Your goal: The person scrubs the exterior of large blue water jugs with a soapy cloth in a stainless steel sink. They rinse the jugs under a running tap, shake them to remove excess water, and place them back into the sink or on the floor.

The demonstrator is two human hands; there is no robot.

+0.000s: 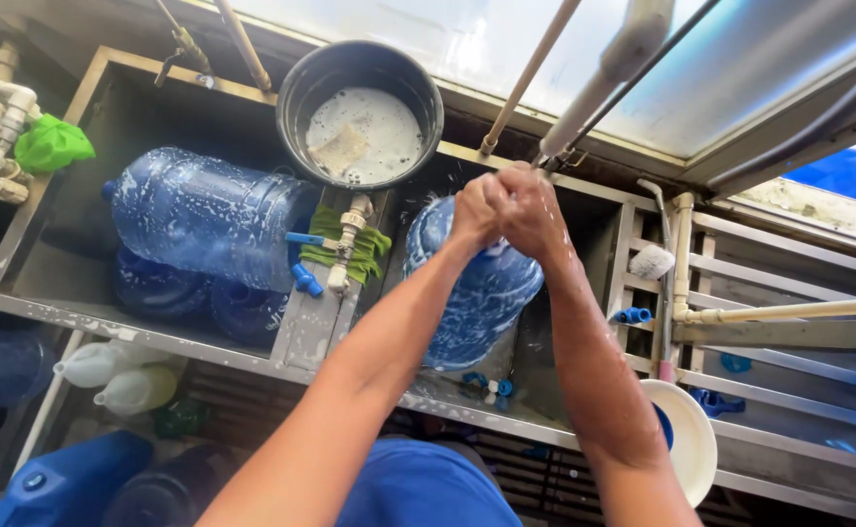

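Over the right basin of the steel sink, the left hand and right hand clasp together, closed around the top of a soapy blue water jug standing there; a dark bucket of suds sits on the sink's back rim.

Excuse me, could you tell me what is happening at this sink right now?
A person stands at a steel double sink, both hands clasped together above an upright blue water jug streaked with suds in the right basin. The left hand and right hand touch each other, wet. In the left basin another soapy blue jug lies on its side. A dark bucket of foamy water sits on the back ledge.
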